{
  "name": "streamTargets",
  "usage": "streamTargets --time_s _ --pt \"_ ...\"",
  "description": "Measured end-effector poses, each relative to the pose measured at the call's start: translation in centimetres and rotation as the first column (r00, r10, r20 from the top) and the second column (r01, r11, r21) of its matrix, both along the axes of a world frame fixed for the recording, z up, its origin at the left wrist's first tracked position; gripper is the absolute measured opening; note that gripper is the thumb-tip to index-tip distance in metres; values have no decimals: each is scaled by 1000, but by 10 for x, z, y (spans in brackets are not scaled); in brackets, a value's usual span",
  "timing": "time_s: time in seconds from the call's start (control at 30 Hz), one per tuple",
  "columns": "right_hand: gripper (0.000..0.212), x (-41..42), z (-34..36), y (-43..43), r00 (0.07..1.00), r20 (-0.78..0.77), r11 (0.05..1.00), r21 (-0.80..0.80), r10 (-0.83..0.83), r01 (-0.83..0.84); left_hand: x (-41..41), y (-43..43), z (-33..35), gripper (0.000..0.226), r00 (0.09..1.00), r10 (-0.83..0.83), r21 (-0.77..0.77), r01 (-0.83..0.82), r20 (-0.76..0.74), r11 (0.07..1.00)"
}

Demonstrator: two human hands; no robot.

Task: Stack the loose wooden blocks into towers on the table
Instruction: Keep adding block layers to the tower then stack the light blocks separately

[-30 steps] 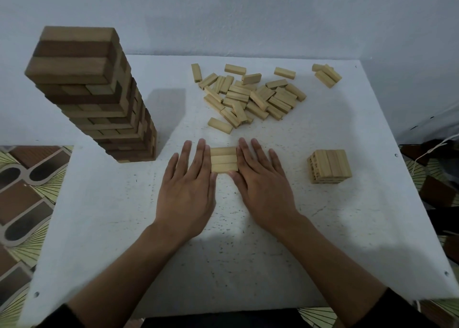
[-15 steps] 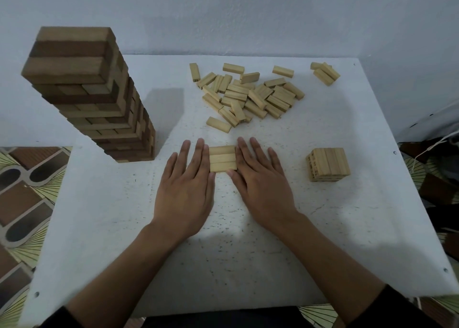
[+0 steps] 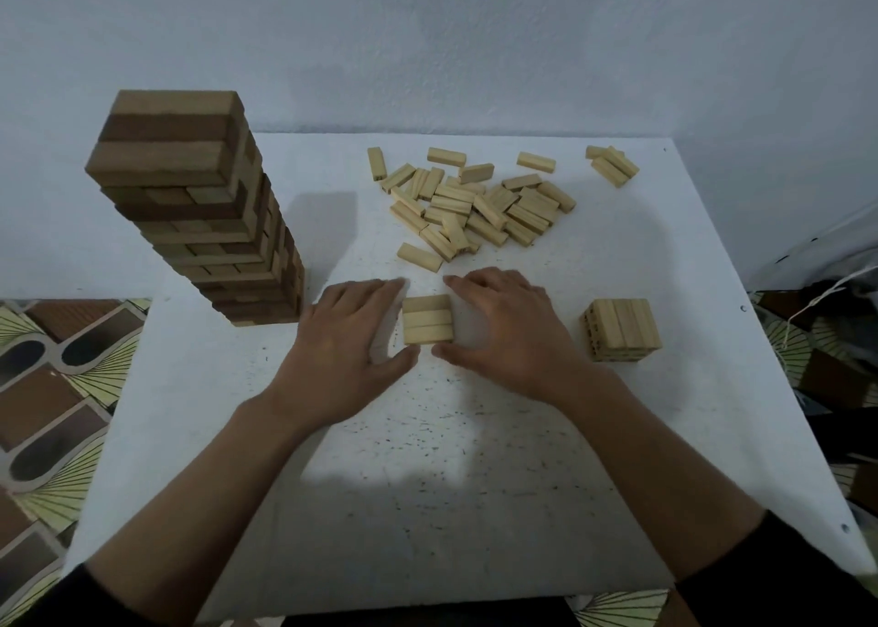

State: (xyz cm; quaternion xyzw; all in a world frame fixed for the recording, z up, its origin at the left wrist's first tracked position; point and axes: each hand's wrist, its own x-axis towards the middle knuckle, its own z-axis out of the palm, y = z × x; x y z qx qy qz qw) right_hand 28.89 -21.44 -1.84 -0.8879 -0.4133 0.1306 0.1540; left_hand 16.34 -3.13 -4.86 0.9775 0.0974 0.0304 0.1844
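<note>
Left fingers [image 3: 380, 289]: straight to slightly bent, held together, gripping nothing; tips blurred.
Right fingers [image 3: 475, 280]: loosely bent, spread a little, closed on nothing.
Hands, count: 2. Left hand [image 3: 347, 341] and right hand [image 3: 513, 336], both palm down over the table.
Landmark: flat row of three pale rectangular wooden blocks [image 3: 427, 318], long sides touching, lying on the table.
Row vs fingers: it lies in the gap between the two hands. Fingertips of both hands reach just past its far corners, and both thumbs point in at its near edge. Contact of thumbs with wood: cannot tell.
Tall tower of darker brown wooden blocks [image 3: 204, 208]: count 1; left of the row and a little beyond it, past the left hand; three blocks per layer, layers crossed.
Short square stack of pale blocks [image 3: 622, 329]: count 1; right of the row, well apart, past the right hand; three blocks across the top.
Loose heap of pale blocks [image 3: 475, 203]: count 1; beyond the row; blocks overlap, so no exact count.
Nearest stray block [image 3: 419, 256]: just beyond the row.
Small cluster of about three pale blocks [image 3: 613, 165]: far beyond the row, to the right.
White speckled table [image 3: 475, 484]: count 1; carries the row and everything above.
Dark sleeves [image 3: 779, 574]: 2, at the near edge.
</note>
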Motion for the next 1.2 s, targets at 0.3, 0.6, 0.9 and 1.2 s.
streamTargets --time_s 0.3,0.6,0.9,1.2 --pt "64 12 -2 7 999 -6 998 -53 39 -39 5 4 5 74 998 -17 13 18 -64 1000" --pt "60 12 3 10 979 89 976 -140 183 -169 9 3 9 68 991 -107 78 113 -78 991" --pt "64 19 32 -16 984 85 987 31 157 -160 17 0 36 66 973 -203 -37 208 111 977" --pt "52 60 51 -96 985 -168 970 243 41 1 69 -62 58 63 945 -241 -66 261 219 963"
